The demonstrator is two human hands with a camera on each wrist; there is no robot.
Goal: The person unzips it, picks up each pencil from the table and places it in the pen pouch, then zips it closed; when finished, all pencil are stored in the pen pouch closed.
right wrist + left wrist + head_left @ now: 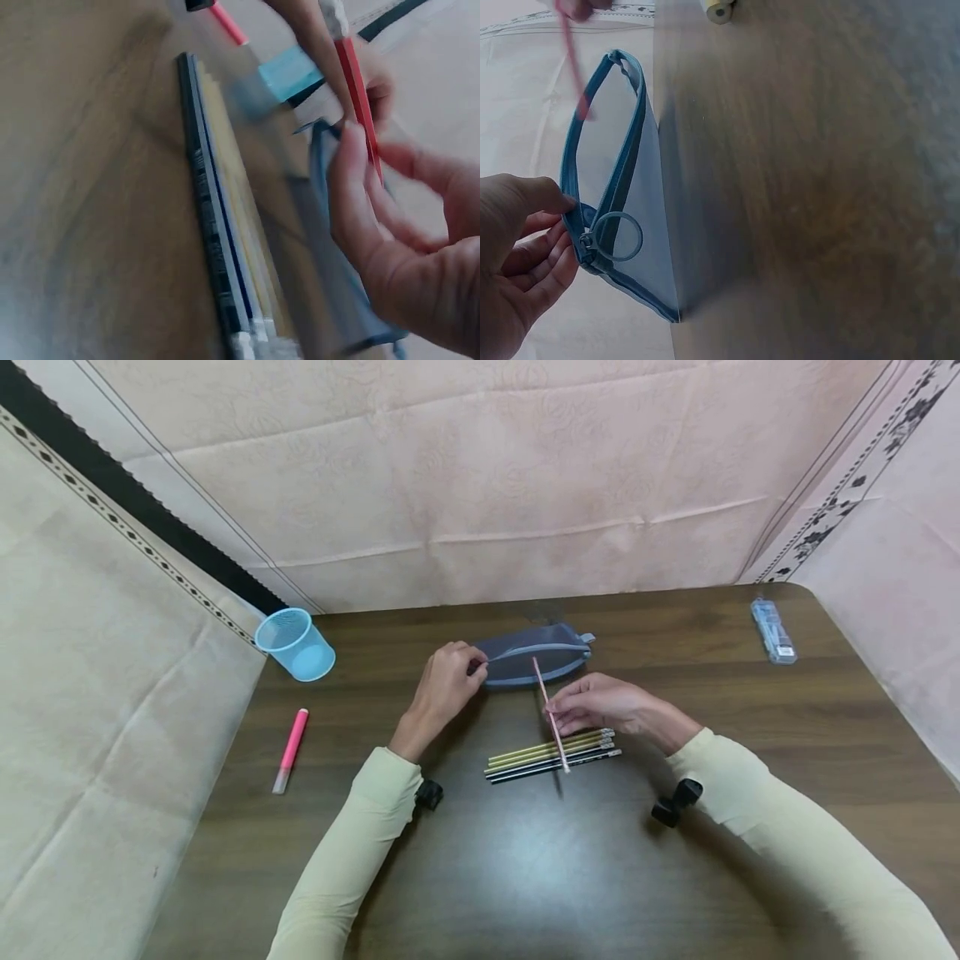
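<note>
My left hand (pixel 448 685) pinches the left end of a blue zip pouch (pixel 517 643) by its rim. In the left wrist view the pouch's mouth gapes and a ring pull (pixel 640 238) hangs from the zipper near my fingers. My right hand (pixel 600 703) grips a red pencil (pixel 354 71) between thumb and fingers. Its upper end overlaps the front of the pouch in the head view. Below that hand, a row of several pencils (pixel 517 762), some yellowish and some dark, lies side by side on the table.
A light blue mesh cup (pixel 309 660) stands at the table's back left, with a pink marker (pixel 292 747) lying in front of it. Near the back right corner lies a small blue-and-white packet (pixel 772 631). Patterned cloth hangs behind the wooden table (pixel 480 877).
</note>
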